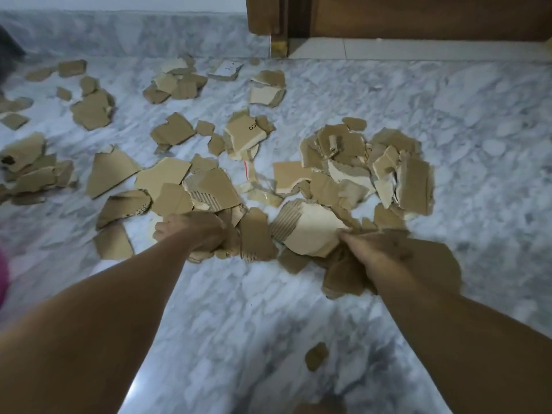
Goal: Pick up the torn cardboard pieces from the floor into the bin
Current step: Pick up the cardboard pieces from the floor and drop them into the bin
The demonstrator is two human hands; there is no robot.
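Note:
Several torn brown cardboard pieces (367, 171) lie scattered over the grey marble floor (478, 130). My left hand (191, 231) is down on a cluster of pieces in the middle, fingers curled round them. My right hand (376, 252) grips a bunch of larger pieces, including a pale corrugated one (310, 231) and a wide brown sheet (430, 264) partly under the hand. Both hands are blurred by motion. One small scrap (316, 355) lies alone near me. No bin is in view.
A wooden door and frame (388, 16) stand at the back right above a marble skirting (134, 34). A pink thing (3, 279) shows at the left edge. More cardboard heaps (30, 171) spread to the left and back (176, 82).

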